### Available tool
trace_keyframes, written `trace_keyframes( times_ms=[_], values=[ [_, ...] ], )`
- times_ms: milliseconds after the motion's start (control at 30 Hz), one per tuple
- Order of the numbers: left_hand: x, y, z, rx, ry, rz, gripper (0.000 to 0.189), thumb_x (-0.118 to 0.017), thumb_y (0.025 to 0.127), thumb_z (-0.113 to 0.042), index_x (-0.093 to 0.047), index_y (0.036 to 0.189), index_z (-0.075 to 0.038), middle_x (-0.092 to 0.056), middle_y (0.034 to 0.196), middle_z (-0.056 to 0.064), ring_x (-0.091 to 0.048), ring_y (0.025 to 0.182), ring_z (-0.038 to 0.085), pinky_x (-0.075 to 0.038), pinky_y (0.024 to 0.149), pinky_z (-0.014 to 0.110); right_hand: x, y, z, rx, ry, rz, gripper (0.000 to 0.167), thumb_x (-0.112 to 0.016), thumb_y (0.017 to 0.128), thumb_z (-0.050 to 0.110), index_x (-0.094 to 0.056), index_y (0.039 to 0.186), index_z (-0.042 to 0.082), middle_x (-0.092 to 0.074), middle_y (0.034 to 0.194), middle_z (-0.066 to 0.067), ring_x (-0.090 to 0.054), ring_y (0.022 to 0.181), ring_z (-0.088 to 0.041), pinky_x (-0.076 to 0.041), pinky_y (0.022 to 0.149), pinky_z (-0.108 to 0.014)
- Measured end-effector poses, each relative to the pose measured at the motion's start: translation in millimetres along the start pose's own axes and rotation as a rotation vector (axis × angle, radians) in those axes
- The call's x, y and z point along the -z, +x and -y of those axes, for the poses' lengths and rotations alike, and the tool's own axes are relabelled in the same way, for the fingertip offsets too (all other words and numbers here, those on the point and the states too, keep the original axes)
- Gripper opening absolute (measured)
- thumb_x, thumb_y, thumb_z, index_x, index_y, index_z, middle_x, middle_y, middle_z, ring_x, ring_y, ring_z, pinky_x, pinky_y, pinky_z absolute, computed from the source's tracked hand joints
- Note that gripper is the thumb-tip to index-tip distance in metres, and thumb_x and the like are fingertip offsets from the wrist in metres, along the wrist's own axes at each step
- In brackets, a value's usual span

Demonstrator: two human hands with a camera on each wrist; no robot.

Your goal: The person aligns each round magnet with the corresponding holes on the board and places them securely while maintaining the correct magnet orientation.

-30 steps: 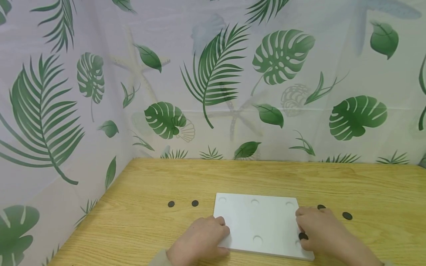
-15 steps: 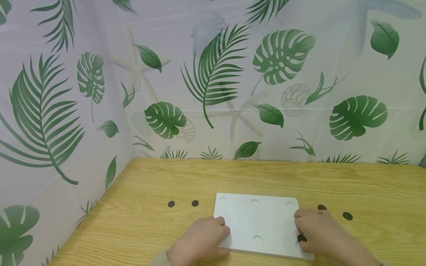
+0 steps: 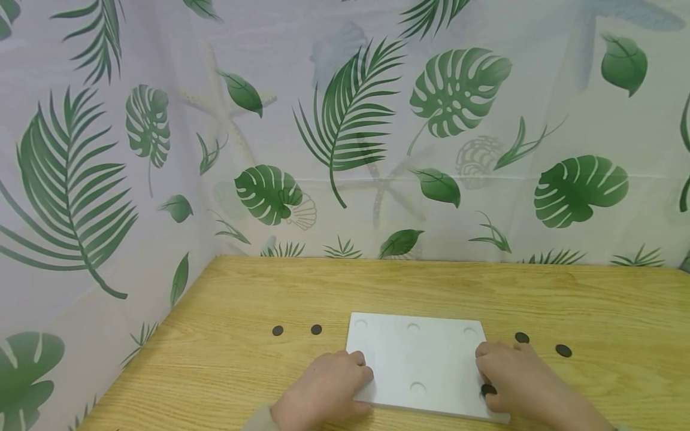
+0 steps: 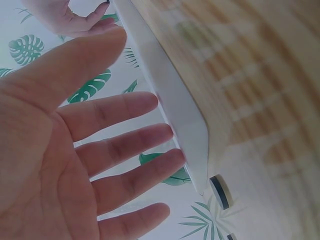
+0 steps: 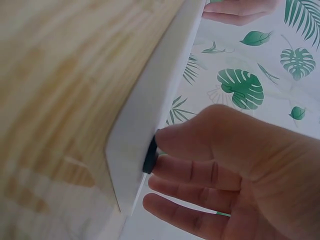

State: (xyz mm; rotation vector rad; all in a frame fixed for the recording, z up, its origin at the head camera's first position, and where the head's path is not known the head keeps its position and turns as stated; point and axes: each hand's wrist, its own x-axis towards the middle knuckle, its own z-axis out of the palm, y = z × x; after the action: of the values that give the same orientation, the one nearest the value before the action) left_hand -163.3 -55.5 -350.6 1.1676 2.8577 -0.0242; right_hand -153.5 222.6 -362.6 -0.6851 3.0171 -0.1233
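A white rectangular board with shallow round recesses lies on the table. Along its back edge show three recesses, and one more is at the front middle. My left hand rests at the board's left edge; in the left wrist view its fingers are spread and fairly straight, tips against the board. At the board's front right corner, my right hand pinches a black disc between thumb and index finger. The disc is tilted, its lower edge right at the board's surface. My right hand hides the recess there.
Two black discs lie on the wooden table left of the board. To the right lie two more, one disc just behind my right hand and another disc farther out. A leaf-patterned cloth hangs behind the table.
My right hand has moved slightly toward the front and left, bringing the pinched disc lower over the board's front right corner. My left hand has stayed in place.
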Motion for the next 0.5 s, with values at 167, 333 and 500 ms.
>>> trace_keyframes(
  times_ms=[167, 333, 500],
  values=[
    [-0.3, 0.2, 0.2, 0.007, 0.003, 0.007, 0.021, -0.068, 0.072, -0.036, -0.062, 0.080, -0.017, -0.045, 0.074, -0.009, -0.039, 0.059, 0.006, -0.034, 0.052, 0.020, -0.9, 0.2, -0.8, -0.002, 0.011, 0.012, 0.026, -0.072, 0.061, 0.013, -0.047, 0.056, 0.019, -0.038, 0.067, 0.012, -0.035, 0.059, -0.010, -0.032, 0.061, -0.042],
    [-1.0, -0.3, 0.5, -0.003, 0.008, -0.008, 0.021, -0.068, 0.071, -0.035, -0.062, 0.078, -0.017, -0.044, 0.073, -0.009, -0.039, 0.059, 0.006, -0.033, 0.051, 0.020, -2.7, -0.2, -1.5, 0.006, 0.002, 0.000, 0.027, -0.071, 0.060, 0.012, -0.046, 0.055, 0.019, -0.037, 0.067, 0.012, -0.034, 0.058, -0.008, -0.033, 0.063, -0.044],
    [-1.6, -0.2, 0.5, 0.001, 0.007, -0.007, 0.021, -0.068, 0.071, -0.035, -0.061, 0.078, -0.017, -0.044, 0.073, -0.009, -0.039, 0.059, 0.006, -0.033, 0.052, 0.020, -2.9, 0.3, -1.4, -0.004, 0.009, 0.018, 0.026, -0.072, 0.060, 0.012, -0.046, 0.056, 0.018, -0.036, 0.066, 0.011, -0.033, 0.057, -0.009, -0.032, 0.062, -0.044]
  ],
)
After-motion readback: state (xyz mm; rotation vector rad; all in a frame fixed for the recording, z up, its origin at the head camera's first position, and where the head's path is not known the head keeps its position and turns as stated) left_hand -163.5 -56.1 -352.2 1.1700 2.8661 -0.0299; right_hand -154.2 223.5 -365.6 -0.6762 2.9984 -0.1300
